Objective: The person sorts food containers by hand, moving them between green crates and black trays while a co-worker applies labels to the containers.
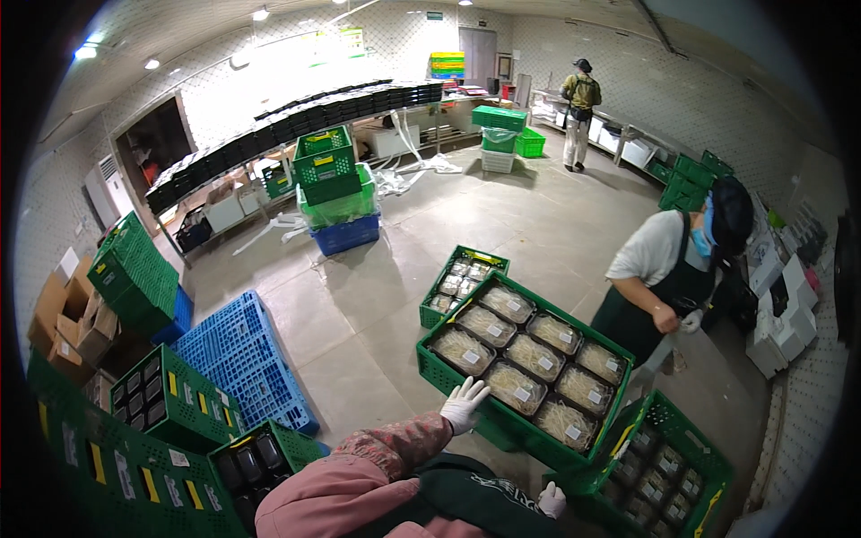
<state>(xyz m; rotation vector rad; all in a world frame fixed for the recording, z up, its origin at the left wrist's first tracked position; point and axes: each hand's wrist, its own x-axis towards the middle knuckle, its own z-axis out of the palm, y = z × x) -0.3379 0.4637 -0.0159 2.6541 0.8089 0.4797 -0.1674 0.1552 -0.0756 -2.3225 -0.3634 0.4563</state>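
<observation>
My left hand [466, 405] wears a white glove and has its fingers spread at the near rim of a green plastic crate [494, 415]. Whether it presses on the rim is unclear. Inside that crate sit black film-covered trays [516, 389] of pale, thin strands, perhaps bean sprouts, each with a white label. My right hand [551, 501], also gloved, is low by the near right corner, its fingers partly curled; its grip cannot be made out. To its right stands another green crate [699, 511] of labelled trays. A smaller green crate [430, 315] with packed trays adjoins the far side.
A masked co-worker [646, 282] in a dark apron stands right of the crates; another person [580, 101] is at the back. Left lie a blue plastic pallet [249, 350] and green crates [202, 410] with black trays. Stacked crates [326, 168] stand before a long table [289, 124].
</observation>
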